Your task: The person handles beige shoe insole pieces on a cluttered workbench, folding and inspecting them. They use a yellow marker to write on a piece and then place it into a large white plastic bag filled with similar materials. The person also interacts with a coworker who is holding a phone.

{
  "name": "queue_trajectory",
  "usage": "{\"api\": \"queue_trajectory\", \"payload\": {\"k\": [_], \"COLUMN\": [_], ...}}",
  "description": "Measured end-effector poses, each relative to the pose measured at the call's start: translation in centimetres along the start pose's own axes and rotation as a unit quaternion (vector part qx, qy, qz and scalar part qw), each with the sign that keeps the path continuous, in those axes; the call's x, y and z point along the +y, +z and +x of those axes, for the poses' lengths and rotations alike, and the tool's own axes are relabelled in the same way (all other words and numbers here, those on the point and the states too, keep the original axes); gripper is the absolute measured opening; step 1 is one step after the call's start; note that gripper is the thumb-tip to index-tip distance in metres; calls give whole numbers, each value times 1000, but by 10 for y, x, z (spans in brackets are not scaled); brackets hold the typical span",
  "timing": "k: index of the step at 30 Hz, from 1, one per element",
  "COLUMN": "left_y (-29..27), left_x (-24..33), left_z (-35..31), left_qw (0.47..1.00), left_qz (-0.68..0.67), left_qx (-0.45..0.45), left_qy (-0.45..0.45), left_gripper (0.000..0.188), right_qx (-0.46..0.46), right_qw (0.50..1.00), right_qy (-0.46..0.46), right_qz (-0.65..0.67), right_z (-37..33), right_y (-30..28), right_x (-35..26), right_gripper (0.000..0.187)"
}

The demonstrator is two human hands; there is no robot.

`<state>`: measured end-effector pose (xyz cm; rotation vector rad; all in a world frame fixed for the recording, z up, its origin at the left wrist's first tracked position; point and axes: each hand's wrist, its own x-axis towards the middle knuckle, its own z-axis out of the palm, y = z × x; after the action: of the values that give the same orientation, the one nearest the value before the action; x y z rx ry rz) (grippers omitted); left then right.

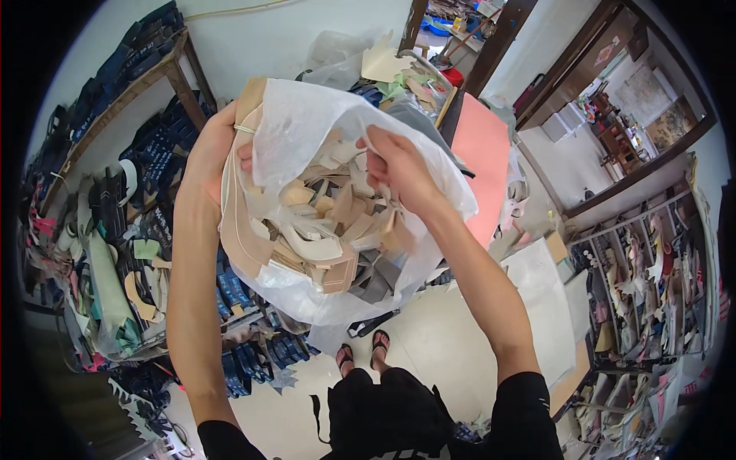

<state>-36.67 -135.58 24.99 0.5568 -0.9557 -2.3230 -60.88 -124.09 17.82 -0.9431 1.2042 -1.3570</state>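
In front of me a big white plastic sack (303, 115) gapes open, filled with beige, white and grey cut scraps (337, 218). My left hand (218, 149) is closed round a bundle of long curved beige pieces (245, 241), bound with a thin band near its upper end. The bundle lies along the sack's left side, and the fingertips show on its inner side. On the right of the opening, my right hand (395, 165) has its fingers curled in, closed on the sack's rim. Its fingertips are partly hidden against the plastic.
Shelves at left hold dark blue printed bundles (153, 146) and stacked cut pieces. A pink sheet (479, 165) stands right of the sack, with more scraps (406, 80) behind. Racks of pieces (636, 261) line the right. A doorway (613, 115) opens at the far right.
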Motion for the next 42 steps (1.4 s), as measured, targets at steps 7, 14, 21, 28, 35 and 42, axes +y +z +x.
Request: {"api": "queue_trajectory", "payload": {"k": [7,14,21,28,35,42], "left_y": [-7,-7,-3,18,21,-22], "left_x": [7,7,-4,-22,-98,-145], "left_z": [-6,-12,-14,-6,-27,-40], "left_qw": [1000,998,997,995,924,985], "left_qz": [20,33,42,83,324,-64], "left_qx": [15,57,69,57,202,145], "left_qy": [11,7,7,4,-11,-72], "left_gripper": [37,37,36,31,37,44], "right_qx": [-20,-122,62,129,-35,-62], "right_qw": [803,771,961,842,970,995], "right_qy": [-238,-139,-49,-99,48,25], "right_qz": [-546,-610,-264,-515,-236,73], "right_z": [-20,-45,-17,5,-32,-56], "right_y": [57,82,-8,-59,-62,-16], "right_x": [52,97,21,17,-7,-54], "right_gripper": [50,53,49,40,45,75]}}
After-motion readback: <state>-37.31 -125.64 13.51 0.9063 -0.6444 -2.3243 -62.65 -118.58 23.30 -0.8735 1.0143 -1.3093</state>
